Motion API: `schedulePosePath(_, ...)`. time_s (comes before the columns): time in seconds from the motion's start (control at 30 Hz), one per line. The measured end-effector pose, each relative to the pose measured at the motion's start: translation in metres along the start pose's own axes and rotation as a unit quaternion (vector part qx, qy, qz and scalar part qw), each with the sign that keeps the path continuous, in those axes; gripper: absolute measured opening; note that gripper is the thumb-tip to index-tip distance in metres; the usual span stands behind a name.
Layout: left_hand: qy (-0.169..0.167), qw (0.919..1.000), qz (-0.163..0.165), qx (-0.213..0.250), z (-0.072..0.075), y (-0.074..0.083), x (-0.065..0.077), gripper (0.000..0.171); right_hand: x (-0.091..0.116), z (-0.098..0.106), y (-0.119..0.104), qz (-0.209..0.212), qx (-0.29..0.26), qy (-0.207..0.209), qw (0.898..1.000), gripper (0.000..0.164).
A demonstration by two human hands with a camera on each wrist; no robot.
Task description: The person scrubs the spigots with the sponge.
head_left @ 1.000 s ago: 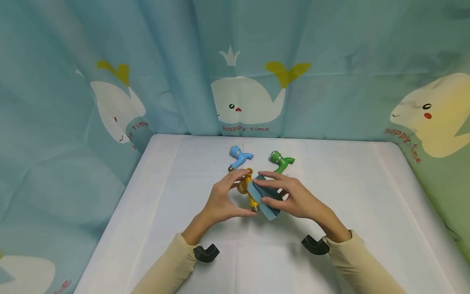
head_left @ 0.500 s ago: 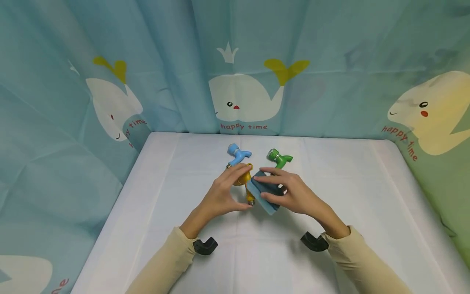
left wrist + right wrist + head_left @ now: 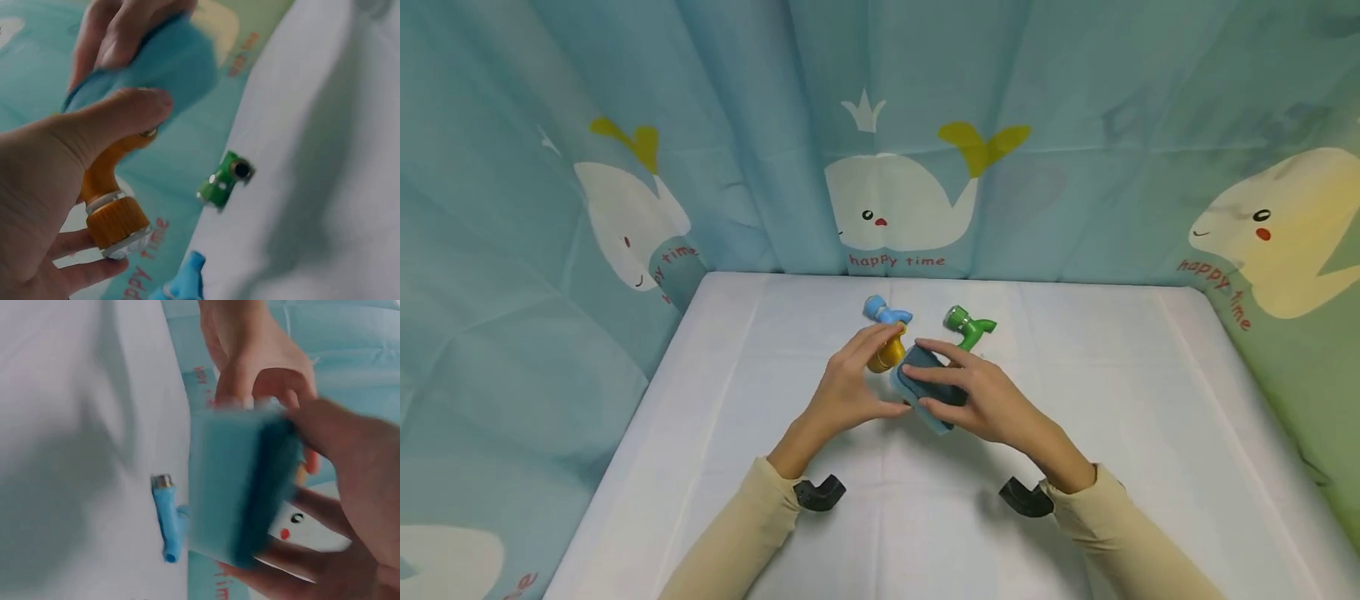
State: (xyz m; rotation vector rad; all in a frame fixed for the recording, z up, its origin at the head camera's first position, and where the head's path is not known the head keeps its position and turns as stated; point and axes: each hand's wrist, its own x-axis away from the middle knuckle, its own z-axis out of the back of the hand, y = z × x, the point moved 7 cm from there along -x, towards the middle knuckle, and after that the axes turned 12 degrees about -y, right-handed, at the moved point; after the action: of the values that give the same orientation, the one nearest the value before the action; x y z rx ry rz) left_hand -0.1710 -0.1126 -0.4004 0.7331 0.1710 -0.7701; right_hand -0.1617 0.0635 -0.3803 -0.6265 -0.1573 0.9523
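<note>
My left hand (image 3: 842,392) grips a yellow tap (image 3: 889,354) by its two ends, thumb at the near end and fingertips at the far end. In the left wrist view the tap's ribbed knob (image 3: 117,222) points down, with its metal cap beside the lower fingers. A folded cloth (image 3: 934,385), light blue on one side and darker on the other, is pinched in my right hand (image 3: 996,402). The cloth lies against the tap and hides its near part in the head view. Motion blurs the cloth (image 3: 225,484) in the right wrist view.
Behind the hands, a blue tap (image 3: 886,312) and a green tap (image 3: 973,328) lie on the white table (image 3: 1120,383). A whale-print curtain (image 3: 1075,208) borders the table at the back and sides. Black wrist mounts (image 3: 1026,498) sit near both sleeves.
The cloth and right hand have shifted left, covering more of the tap. The yellow tap has moved slightly left and away, with its far end now overlapping the blue tap.
</note>
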Motion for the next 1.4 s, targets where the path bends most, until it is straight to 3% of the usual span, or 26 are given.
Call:
schedulePosePath(0.07, 0.004, 0.9998, 0.005, 0.017, 0.0, -0.003, 0.001, 0.107, 0.002, -0.001, 0.001, 0.008, -0.014, -0.023, 1.0, 0.042)
schedulePosePath(0.13, 0.0, 0.9995, 0.006, 0.032, -0.002, -0.004, 0.003, 0.108, 0.004, 0.002, 0.004, 0.008, -0.028, -0.015, 0.999, 0.044)
schedulePosePath(0.37, -0.02, 0.994, -0.004, 0.107, -0.009, 0.005, 0.005, 0.108, -0.002, 0.007, 0.01, 0.0, -0.023, 0.115, 0.993, 0.049)
schedulePosePath(0.47, -0.014, 0.9959, 0.006, 0.089, -0.011, 0.005, 0.008, 0.108, -0.003, 0.002, 0.013, -0.03, -0.037, 0.137, 0.989, 0.046)
schedulePosePath(0.63, 0.005, 0.9997, 0.004, 0.024, -0.01, 0.006, 0.008, 0.109, -0.007, -0.003, 0.012, -0.084, -0.077, 0.136, 0.984, 0.042)
schedulePosePath(0.87, 0.004, 0.9995, 0.028, 0.014, -0.017, 0.0, 0.016, 0.107, -0.01, -0.006, 0.019, -0.145, -0.047, 0.136, 0.979, 0.041)
schedulePosePath(1.03, -0.004, 0.9956, 0.027, 0.09, -0.015, 0.002, 0.018, 0.109, -0.006, -0.005, 0.025, -0.134, -0.043, 0.117, 0.983, 0.041)
schedulePosePath(1.13, -0.016, 0.9906, 0.027, 0.133, -0.012, 0.01, 0.015, 0.114, -0.002, 0.01, 0.029, -0.128, -0.04, 0.147, 0.98, 0.041)
schedulePosePath(1.2, -0.024, 0.9894, 0.029, 0.14, -0.012, 0.013, 0.012, 0.116, 0.0, 0.022, 0.029, -0.113, -0.046, 0.18, 0.976, 0.041)
schedulePosePath(1.27, -0.032, 0.991, 0.028, 0.127, -0.012, 0.014, 0.011, 0.114, 0.0, 0.031, 0.02, -0.071, -0.051, 0.194, 0.977, 0.043)
schedulePosePath(1.4, -0.036, 0.9905, 0.026, 0.131, -0.015, 0.013, 0.013, 0.104, -0.007, 0.031, 0.001, -0.012, 0.037, 0.15, 0.988, 0.045)
